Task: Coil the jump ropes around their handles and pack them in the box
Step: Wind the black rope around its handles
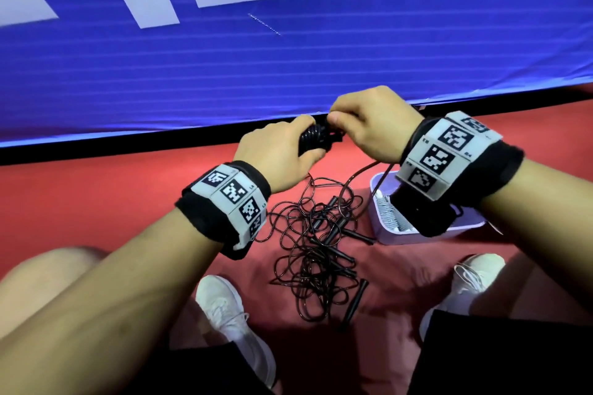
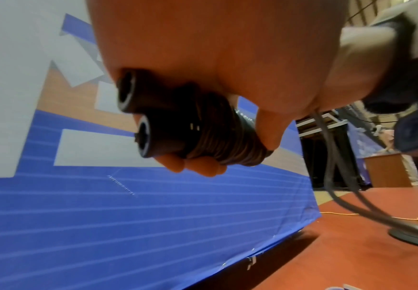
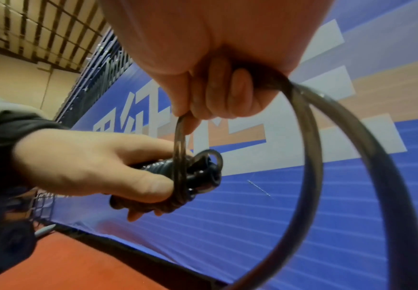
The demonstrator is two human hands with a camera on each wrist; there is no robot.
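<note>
Black jump ropes [image 1: 321, 244], lilac box [image 1: 417, 234], red floor [image 1: 96, 202], blue white-striped banner [image 1: 288, 67], white shoes [image 1: 231, 324].

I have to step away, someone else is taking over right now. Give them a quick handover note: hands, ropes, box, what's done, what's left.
Left hand grips a black handle pair, rope wound around it.
Right hand pinches the loose rope, laying another turn; this rope's tail is not yet wound.
Purple box sits on the red floor under the right wrist, with one coiled light rope inside.
Left: finish this coil, box it, then untangle the black pile between the shoes.
</note>
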